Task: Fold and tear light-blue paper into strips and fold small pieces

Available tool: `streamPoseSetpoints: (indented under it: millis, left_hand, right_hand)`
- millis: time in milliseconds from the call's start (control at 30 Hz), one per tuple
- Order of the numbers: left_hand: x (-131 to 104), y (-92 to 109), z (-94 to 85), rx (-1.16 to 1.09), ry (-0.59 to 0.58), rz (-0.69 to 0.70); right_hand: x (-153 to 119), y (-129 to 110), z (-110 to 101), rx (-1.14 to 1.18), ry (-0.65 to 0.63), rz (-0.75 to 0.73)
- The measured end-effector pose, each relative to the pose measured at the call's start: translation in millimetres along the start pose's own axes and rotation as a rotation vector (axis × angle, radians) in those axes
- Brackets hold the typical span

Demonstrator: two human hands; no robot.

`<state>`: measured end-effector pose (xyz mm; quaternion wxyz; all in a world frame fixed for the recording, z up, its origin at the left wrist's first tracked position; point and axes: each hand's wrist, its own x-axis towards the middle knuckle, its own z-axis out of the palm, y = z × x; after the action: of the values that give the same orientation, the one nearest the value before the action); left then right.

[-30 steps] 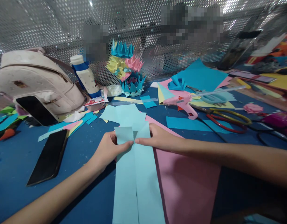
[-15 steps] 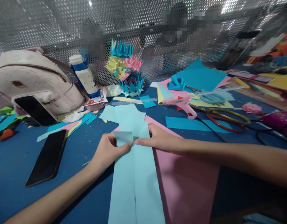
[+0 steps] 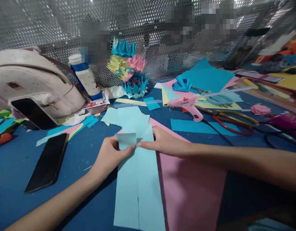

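Observation:
A long light-blue sheet of paper (image 3: 149,179), with a lengthwise seam down its middle, lies in front of me. My left hand (image 3: 111,152) pinches its far left part, thumb on top, where a short flap stands folded up. From the other side my right hand (image 3: 160,141) grips the far right part, thumb tip close to the left thumb at the seam. Fingers of both hands are partly hidden behind the paper. Under it spreads a large pink sheet (image 3: 193,189). Just beyond lie more light-blue paper pieces (image 3: 128,117).
Right of the hands are a pink glue gun (image 3: 188,104), scissors (image 3: 234,122) and a blue paper strip (image 3: 198,126). A black phone (image 3: 48,163) lies at left, near a backpack (image 3: 32,83) and bottle (image 3: 85,77). Folded paper flowers (image 3: 135,83) stand before a perforated metal panel (image 3: 148,19).
Both hands keep their pinch on the light-blue paper and have barely moved. The sheet's near edge now shows at the bottom; the whole view has shifted slightly.

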<state>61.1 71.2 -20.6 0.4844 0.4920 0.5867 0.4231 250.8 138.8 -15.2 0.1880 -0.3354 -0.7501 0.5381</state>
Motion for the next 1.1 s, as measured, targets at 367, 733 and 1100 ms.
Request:
streamPoseSetpoints:
  millis: [367,733,1100]
  left_hand:
    - [-2.1,6.8,-1.5,-0.023,-0.028,-0.093]
    - [-0.5,7.9,-5.7,0.050,-0.055,-0.156]
    - [-2.1,8.6,-0.3,-0.054,0.015,-0.126]
  right_hand:
    - [0.2,0.7,-0.5,0.171,-0.076,-0.016]
    - [0.0,-3.4,-1.4,-0.001,0.010,0.007]
    - [1.0,1.2,2.8,0.030,0.036,-0.028]
